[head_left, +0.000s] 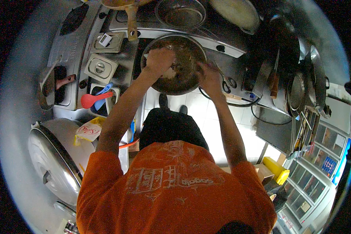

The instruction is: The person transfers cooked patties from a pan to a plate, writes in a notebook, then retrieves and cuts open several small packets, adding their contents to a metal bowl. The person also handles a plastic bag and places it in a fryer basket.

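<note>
A wide round metal bowl [186, 85] is in front of me at the edge of the stove counter. Inside it lie a pale clump [169, 73] and darker bits that are too dim to name. My left hand [161, 60] is closed in a fist over the bowl's left part; whatever it may hold is hidden. At the right rim, my right hand [209, 74] has its fingers curled over the bowl's edge, gripping it. Scissors [229, 83] with dark handles lie just right of that hand.
Pans [180, 15] stand on the stove behind the bowl. To the left are lidded metal containers [100, 68], a red ladle [90, 100] and a large lidded pot [52, 163]. More pans [298, 91] and a black hose [238, 104] are on the right.
</note>
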